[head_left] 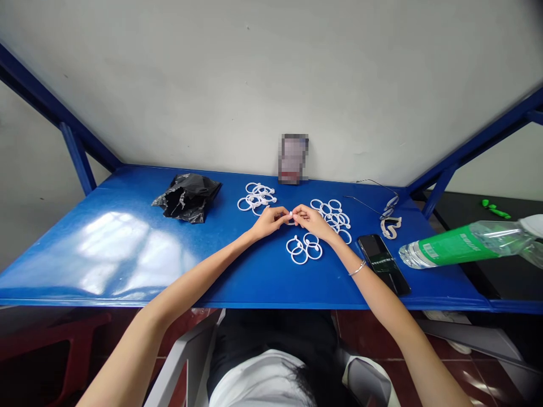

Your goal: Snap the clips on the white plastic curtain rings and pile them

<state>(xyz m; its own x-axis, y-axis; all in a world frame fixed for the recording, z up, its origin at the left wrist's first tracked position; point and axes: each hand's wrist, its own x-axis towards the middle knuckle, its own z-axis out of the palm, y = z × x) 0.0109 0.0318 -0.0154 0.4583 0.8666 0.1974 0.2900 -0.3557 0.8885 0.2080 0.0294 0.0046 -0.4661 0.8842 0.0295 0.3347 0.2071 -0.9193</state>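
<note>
My left hand [270, 222] and my right hand [311, 219] meet above the middle of the blue table [237, 265]. Between their fingertips they pinch one white ring [292, 223], mostly covered by the fingers. A pile of white rings [255, 196] lies just beyond my left hand. More white rings [335, 215] are heaped beside and behind my right hand. Nearer to me, several overlapping white rings [300, 255] form a small group. Each ring seems to carry a small knob or eyelet.
A crumpled black plastic bag [190, 195] lies at the left. Against the wall leans a blurred upright object [292, 159]. On the right are a black phone [384, 263], glasses [389, 206], a white strap-like item [391, 228] and a green-labelled water bottle [458, 246]. Blue frame bars [78, 158] edge the table.
</note>
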